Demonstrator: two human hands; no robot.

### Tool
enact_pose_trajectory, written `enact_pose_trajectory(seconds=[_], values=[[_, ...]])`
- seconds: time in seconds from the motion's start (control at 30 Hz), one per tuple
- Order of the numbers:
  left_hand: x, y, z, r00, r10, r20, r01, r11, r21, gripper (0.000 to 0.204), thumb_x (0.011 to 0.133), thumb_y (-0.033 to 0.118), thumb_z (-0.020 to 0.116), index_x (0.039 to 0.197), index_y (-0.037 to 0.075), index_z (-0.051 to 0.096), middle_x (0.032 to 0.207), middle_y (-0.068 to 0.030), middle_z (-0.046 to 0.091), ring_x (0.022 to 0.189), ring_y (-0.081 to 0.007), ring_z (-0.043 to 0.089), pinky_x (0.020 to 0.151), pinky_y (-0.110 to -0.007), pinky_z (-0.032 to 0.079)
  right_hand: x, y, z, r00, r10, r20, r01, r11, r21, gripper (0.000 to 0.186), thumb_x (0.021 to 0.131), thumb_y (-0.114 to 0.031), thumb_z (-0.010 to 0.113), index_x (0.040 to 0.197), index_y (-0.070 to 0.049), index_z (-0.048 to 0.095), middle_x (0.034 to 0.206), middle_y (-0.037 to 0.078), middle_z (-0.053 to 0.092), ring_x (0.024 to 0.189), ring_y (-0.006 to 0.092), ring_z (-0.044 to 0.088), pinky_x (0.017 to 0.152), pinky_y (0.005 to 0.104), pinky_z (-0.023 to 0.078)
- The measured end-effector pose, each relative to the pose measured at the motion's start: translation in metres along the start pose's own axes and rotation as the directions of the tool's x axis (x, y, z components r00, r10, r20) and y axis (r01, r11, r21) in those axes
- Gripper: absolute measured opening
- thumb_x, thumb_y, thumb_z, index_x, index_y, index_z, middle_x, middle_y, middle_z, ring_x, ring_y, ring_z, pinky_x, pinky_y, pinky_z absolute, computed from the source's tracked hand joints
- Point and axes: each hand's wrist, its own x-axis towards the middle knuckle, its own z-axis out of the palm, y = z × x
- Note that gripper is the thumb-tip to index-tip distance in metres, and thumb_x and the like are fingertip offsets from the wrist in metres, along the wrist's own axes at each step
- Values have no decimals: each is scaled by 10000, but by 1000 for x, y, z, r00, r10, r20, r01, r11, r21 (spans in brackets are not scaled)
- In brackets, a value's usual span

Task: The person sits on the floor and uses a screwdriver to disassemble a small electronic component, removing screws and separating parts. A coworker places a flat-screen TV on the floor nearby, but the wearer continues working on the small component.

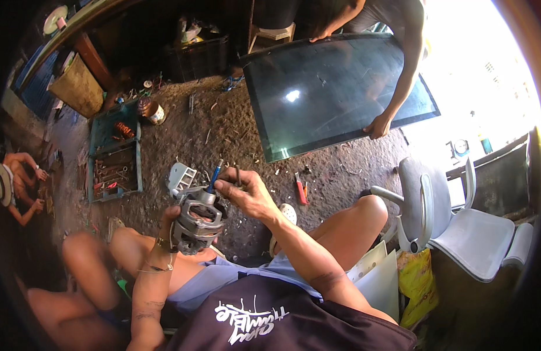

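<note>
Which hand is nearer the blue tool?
Right. The right hand is right at the blue tool; the left hand is lower and further left, holding the metal housing.

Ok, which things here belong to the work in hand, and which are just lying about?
In hand:
- open-sided metal casing, held in the left hand
- slim blue tool, at the fingers of the right hand

Apparently just lying about:
- red-handled tool on the floor
- yellow bag by the chair
</note>
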Motion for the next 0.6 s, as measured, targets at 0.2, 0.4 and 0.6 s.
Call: enact_pose_trajectory(seconds=[0.2,0.4,0.6], values=[[6,-12,3,999,-16,-30,13,996,-87,891,751,486,784,1405,-33,472,1181,-273,665,898,-406,733,780,-569,633,-19,14,-4,998,7,-61,-4,998,56,229,999,-250,695,977,-22,689,737,-59,550,650,40,473,572,230,358],[12,-25,10,981,-174,90,188,964,-187,893,812,572,716,1423,-26,459,1240,-330,610,887,-486,689,732,-578,611,-38,24,-12,988,93,-122,-88,995,48,207,1000,-212,673,966,-9,689,784,-20,610,752,65,525,670,285,458],[21,-26,-3,968,-236,85,246,957,-150,952,823,660,670,1428,-44,457,1219,-337,613,816,-492,691,676,-567,617,-33,35,-28,994,99,-34,-101,993,-67,332,1026,-319,643,980,10,658,724,1,518,717,94,451,624,335,409]])
